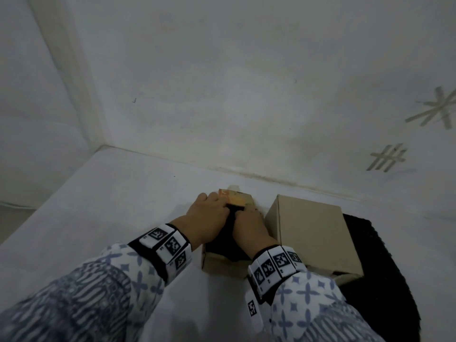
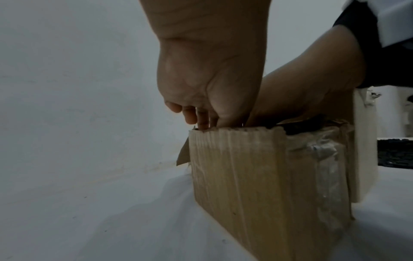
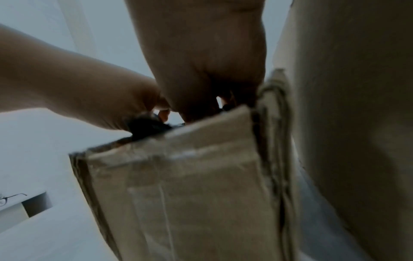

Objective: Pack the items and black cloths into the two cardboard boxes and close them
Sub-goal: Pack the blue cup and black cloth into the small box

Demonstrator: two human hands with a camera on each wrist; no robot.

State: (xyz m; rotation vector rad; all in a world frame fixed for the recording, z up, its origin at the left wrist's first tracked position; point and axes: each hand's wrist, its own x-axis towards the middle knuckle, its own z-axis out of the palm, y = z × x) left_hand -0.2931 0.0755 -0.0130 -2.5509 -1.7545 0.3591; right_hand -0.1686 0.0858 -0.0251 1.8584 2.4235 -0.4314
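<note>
A small open cardboard box (image 1: pixel 222 265) stands on the white surface. A black cloth (image 1: pixel 228 235) fills its top. My left hand (image 1: pixel 209 215) and right hand (image 1: pixel 249 225) sit side by side over it, fingers pointing down into the box and pressing the cloth; the fingertips are hidden inside. An orange item (image 1: pixel 233 197) shows at the box's far end, just past my left hand. In the left wrist view my fingers (image 2: pixel 190 114) dip behind the box wall (image 2: pixel 245 176). The right wrist view shows the cloth (image 3: pixel 145 127) bulging over the rim.
A second cardboard box (image 1: pixel 313 230), flaps down, stands right beside the first, partly on a black textured cloth (image 1: pixel 385 280). The wall runs close behind both boxes. White surface (image 1: pixel 98 218) stretches to the left. A pair of glasses (image 3: pixel 9 197) lies far off.
</note>
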